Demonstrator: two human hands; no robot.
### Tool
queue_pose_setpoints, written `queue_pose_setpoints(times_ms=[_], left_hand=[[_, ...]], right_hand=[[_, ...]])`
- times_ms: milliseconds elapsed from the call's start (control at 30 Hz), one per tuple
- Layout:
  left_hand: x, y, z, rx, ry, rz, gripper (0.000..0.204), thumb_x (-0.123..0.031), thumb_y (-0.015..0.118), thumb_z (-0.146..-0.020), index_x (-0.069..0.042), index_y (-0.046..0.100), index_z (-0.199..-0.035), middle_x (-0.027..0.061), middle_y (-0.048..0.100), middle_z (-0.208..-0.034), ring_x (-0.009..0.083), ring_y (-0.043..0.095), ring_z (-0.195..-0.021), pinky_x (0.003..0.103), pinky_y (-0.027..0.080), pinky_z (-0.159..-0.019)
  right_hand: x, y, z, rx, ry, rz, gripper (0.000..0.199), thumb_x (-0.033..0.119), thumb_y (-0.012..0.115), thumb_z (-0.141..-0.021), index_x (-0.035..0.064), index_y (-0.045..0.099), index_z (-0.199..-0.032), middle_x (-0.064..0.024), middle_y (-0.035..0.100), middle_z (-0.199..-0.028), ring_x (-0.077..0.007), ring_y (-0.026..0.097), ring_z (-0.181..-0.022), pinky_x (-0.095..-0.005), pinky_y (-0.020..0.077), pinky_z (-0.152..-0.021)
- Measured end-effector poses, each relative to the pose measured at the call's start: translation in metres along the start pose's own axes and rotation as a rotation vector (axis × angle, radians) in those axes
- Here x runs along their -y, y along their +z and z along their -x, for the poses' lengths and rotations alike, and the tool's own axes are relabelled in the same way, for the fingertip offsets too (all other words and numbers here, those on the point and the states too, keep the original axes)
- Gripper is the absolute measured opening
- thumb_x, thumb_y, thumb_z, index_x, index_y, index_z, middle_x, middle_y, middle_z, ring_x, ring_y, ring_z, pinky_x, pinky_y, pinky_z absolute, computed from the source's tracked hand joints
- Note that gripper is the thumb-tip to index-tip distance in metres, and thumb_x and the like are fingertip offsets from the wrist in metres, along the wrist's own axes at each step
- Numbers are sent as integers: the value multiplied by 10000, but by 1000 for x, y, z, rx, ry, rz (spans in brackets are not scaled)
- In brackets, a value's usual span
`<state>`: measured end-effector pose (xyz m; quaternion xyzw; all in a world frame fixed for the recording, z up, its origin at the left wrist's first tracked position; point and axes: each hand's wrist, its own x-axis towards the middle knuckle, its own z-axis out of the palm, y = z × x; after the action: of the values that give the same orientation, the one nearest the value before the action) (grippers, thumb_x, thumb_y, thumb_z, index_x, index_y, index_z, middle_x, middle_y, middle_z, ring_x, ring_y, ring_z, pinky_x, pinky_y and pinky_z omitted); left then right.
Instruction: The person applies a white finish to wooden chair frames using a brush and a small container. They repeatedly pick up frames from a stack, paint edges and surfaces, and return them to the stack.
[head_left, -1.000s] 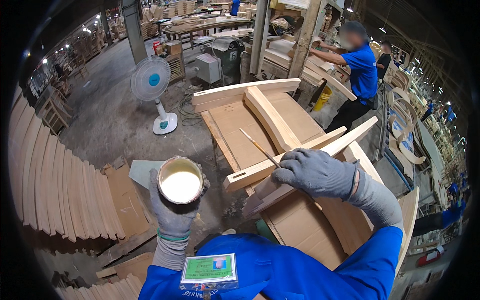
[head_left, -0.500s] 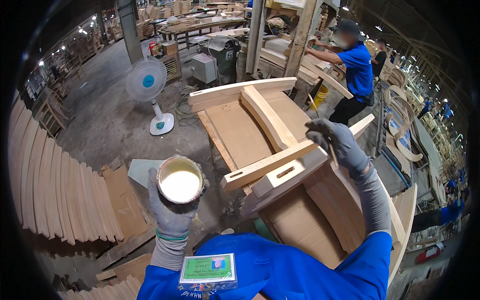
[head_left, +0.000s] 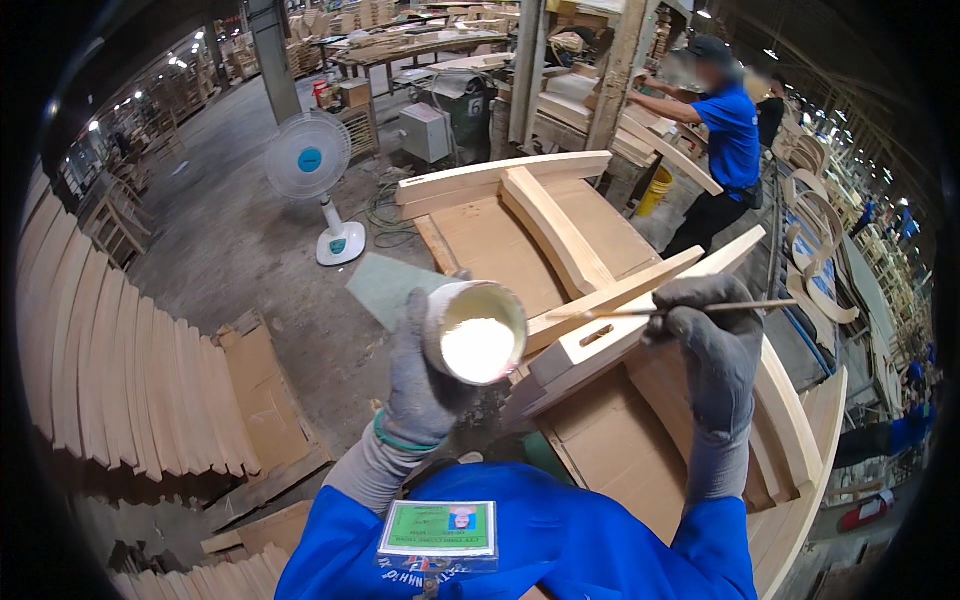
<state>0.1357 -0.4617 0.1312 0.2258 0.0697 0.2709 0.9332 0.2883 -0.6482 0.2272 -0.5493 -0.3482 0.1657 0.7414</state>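
Note:
My left hand (head_left: 415, 385), in a grey glove, is wrapped round a round pot (head_left: 437, 335) of creamy white liquid, its mouth tilted toward me. In my right hand (head_left: 712, 350), also gloved, a thin wooden stick (head_left: 768, 304) lies nearly level between thumb and fingers. Its left end reaches over a slotted wooden block (head_left: 570, 362), close to the slot. Behind the block a long wooden bar (head_left: 650, 280) lies aslant. A curved wooden piece (head_left: 555, 230) runs from there to a far rail (head_left: 500, 177).
A cardboard-covered bench (head_left: 480, 255) bears the wooden parts. At the left stands a row of wooden strips (head_left: 120, 360). A white fan (head_left: 308, 158) is on the floor. Back right, a co-worker in blue (head_left: 735, 130) handles wood near a yellow bucket (head_left: 655, 190).
The pot in my left hand has moved right and closer to the wooden parts. My right hand has come lower, and the stick has swung from steep to nearly level.

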Motion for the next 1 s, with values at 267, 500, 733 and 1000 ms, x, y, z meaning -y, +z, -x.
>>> queue_pose_setpoints(times_ms=[267,500,733,1000], left_hand=[[0,14,1,127,-33,-100,619,-497,357,-936,-53,319,-1367,122,514,-1229,236,547,-1099,376,503,-894],[7,0,-6,187,35,-73,674,-537,328,-925,-61,265,-1398,130,476,-1271,253,529,-1115,411,498,-894],[15,6,-10,272,-35,188,652,-578,306,-917,-159,254,-1414,123,440,-1302,281,474,-1175,479,464,-932],[22,20,-11,114,39,49,695,-635,331,-881,-148,320,-1378,119,419,-1333,307,439,-1211,524,433,-953]], right_hand=[[-6,28,23,277,-82,-17,179,-109,646,-744,-64,587,-907,-177,640,-902,-228,658,-818,-326,560,-757],[-14,25,26,200,-17,-35,152,-99,619,-762,-30,600,-896,-179,646,-886,-235,653,-839,-351,556,-774],[-48,18,30,109,-50,-169,135,-40,593,-798,-6,539,-917,-195,625,-911,-275,651,-815,-402,570,-744],[-58,20,39,-4,-84,-240,120,-9,561,-821,15,492,-917,-191,600,-892,-267,637,-764,-397,564,-700]])
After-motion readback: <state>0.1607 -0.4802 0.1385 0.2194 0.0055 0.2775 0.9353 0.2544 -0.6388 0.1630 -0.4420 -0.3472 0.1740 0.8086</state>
